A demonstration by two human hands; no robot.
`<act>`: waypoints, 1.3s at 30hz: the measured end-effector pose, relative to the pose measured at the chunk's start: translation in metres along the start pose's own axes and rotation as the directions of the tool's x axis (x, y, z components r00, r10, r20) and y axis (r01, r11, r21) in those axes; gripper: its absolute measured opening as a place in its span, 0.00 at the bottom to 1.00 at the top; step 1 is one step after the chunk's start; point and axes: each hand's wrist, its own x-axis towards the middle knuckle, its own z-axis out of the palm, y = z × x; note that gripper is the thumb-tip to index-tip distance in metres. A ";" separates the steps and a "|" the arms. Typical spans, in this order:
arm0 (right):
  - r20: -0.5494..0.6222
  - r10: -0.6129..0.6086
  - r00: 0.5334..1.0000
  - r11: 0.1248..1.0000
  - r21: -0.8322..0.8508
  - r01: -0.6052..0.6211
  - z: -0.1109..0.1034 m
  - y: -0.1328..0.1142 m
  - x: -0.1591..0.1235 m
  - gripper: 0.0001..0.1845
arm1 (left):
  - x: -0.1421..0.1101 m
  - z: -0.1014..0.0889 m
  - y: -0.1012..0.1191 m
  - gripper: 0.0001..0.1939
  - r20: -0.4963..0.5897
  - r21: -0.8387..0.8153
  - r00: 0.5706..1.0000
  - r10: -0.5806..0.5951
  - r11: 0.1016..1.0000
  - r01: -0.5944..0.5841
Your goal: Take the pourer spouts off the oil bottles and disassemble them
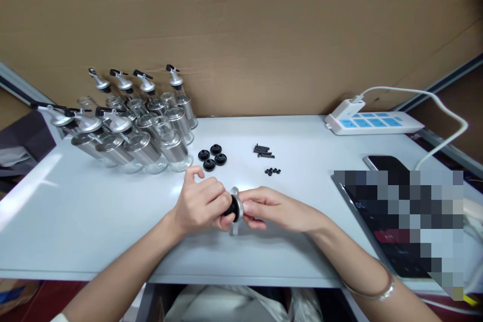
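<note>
Between both hands, just above the front middle of the table, is a bottle pourer top (238, 205) with a silver cap and a black stopper. My left hand (204, 204) pinches the black stopper from the left. From the right, my right hand (277, 207) grips the silver cap with closed fingertips, which hide part of it. Several ridged black stoppers (209, 164) lie just beyond my left hand. Farther right are a small pile of thin black levers or rods (263, 151) and several tiny black pieces (269, 171).
Glass bottles with steel sleeves (175, 148) crowd the left, several topped with silver pourers (119, 123). A white power strip (377, 123) with a plugged charger and cable sits at back right. A phone (388, 162) and a dark, partly pixelated flat item (370, 216) occupy the right.
</note>
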 end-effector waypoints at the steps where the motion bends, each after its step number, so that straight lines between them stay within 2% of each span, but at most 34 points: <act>1: -0.005 -0.008 1.000 1.000 -0.016 0.008 0.000 -0.001 0.000 0.23 | 0.000 0.000 0.000 0.21 0.001 0.010 1.000 -0.008 1.000 0.008; 4: -0.042 -0.022 0.999 0.994 -0.106 0.017 -0.001 -0.003 0.000 0.22 | 0.000 -0.001 -0.001 0.22 0.014 0.025 0.999 -0.034 0.999 0.034; 6: -0.110 -0.026 0.994 0.970 -0.245 -0.002 -0.002 -0.006 -0.002 0.20 | 0.000 0.000 -0.002 0.22 0.019 0.028 0.999 -0.049 0.998 0.048; 10: -0.231 -0.102 0.968 0.847 -0.530 -0.038 -0.003 -0.013 -0.007 0.17 | 0.001 0.004 -0.003 0.22 0.036 0.015 0.995 -0.093 0.996 0.093; 16: -0.266 -0.326 0.907 0.646 -0.764 0.008 0.002 -0.012 -0.006 0.17 | 0.003 0.007 -0.006 0.21 0.063 -0.027 0.982 -0.176 0.984 0.178; 19: -0.244 -0.441 0.864 0.549 -0.835 0.044 0.002 -0.007 -0.003 0.18 | 0.004 0.006 -0.007 0.22 0.077 -0.057 0.972 -0.221 0.973 0.226; 22: -0.203 -0.563 0.801 0.426 -0.902 0.070 0.002 -0.002 -0.001 0.17 | 0.004 0.006 -0.008 0.22 0.092 -0.087 0.961 -0.263 0.959 0.270; 25: -0.139 -0.659 0.739 0.261 -0.964 0.052 0.001 -0.001 0.001 0.16 | 0.005 0.006 -0.008 0.23 0.121 -0.133 0.942 -0.314 0.935 0.329; 30: -0.013 -0.736 0.677 0.006 -1.000 -0.013 0.001 -0.002 0.000 0.11 | 0.005 0.007 -0.007 0.23 0.177 -0.214 0.906 -0.385 0.883 0.417; 35: 0.048 -0.752 0.657 -0.125 -0.990 -0.070 0.002 -0.002 -0.004 0.10 | 0.004 0.008 -0.005 0.26 0.258 -0.282 0.844 -0.469 0.800 0.530; 39: 0.073 -0.769 0.635 -0.164 -0.983 -0.086 0.003 -0.001 -0.006 0.07 | 0.005 0.010 -0.005 0.27 0.327 -0.331 0.805 -0.495 0.738 0.588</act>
